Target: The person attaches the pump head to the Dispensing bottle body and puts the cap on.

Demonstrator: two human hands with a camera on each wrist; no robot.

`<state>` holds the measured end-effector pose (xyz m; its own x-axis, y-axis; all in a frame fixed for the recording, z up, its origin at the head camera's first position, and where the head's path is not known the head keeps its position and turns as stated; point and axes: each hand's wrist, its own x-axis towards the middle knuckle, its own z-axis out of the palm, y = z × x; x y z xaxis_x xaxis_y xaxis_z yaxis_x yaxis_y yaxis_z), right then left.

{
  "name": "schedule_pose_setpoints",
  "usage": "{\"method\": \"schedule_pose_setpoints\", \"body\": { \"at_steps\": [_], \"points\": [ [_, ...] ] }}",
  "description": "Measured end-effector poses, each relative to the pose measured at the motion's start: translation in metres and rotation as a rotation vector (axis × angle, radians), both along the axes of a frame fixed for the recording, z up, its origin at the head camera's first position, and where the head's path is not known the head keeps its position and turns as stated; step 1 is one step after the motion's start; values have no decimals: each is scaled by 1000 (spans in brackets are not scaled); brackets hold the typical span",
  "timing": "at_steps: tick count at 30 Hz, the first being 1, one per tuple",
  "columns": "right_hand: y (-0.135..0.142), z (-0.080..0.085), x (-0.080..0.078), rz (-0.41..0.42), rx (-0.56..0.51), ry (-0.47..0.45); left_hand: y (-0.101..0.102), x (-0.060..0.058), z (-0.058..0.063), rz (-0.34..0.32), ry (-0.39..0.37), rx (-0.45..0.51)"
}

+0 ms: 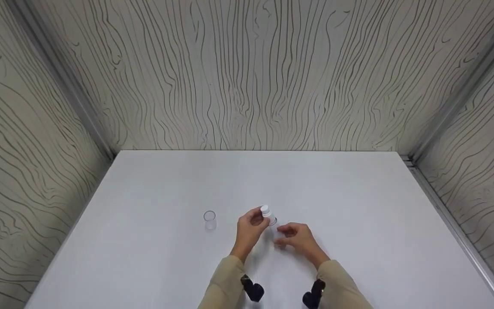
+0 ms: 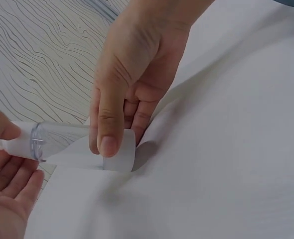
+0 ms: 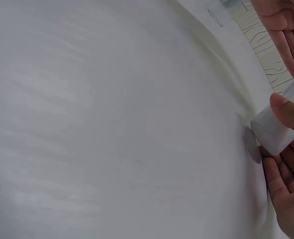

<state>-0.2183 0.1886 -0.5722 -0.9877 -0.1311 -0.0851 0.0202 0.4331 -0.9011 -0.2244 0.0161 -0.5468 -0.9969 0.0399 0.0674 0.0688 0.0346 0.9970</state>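
Left hand [image 1: 248,234]: fingers clamped on the white, stepped cylindrical top [image 2: 21,142] of a slim, clear, plastic-looking bottle [image 2: 72,147]. Right hand [image 1: 302,238]: thumb and fingers clamped on its whitish, rounded base [image 2: 127,149]. Clear middle spans the gap between the two sets of fingers, over the plain white worktop [image 1: 144,257].

Progress, by my reading: white top sits against the clear ring [image 2: 37,142] at the bottle's mouth, so the two look brought together; whether fully seated, cannot tell. Not done: bottle not released by either hand. Small clear cup-shaped piece [image 1: 210,223], dark-edged rim uppermost, stands apart, well to the left of the left fingers, unattached to anything.

Long axis runs from left fingers to right fingers. White end points away from the person and slightly left; base points back toward the right fingers. Bottle looks tilted; exact lean unclear. Shadow [image 2: 146,152] falls just beside the base, past the right fingertips; contact with worktop cannot be told.
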Motion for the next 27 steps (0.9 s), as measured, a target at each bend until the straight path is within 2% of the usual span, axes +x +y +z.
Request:
{"method": "schedule_pose_setpoints", "body": {
  "at_steps": [4, 8, 10, 18, 27],
  "points": [
    [0, 11, 2, 28, -17, -24, 1, 4, 8, -7, 12, -16],
    [1, 10, 1, 33, -39, -42, 2, 3, 7, -14, 12, -11],
    [3, 1, -3, 35, -47, -45, 1, -1, -1, -20, 6, 1],
    [4, 1, -2, 40, -43, -39, 1, -2, -1, -16, -13, 12],
    [3, 4, 0, 41, -55, -26, 2, -1, -3, 57, -1, 33]
  ]
}}
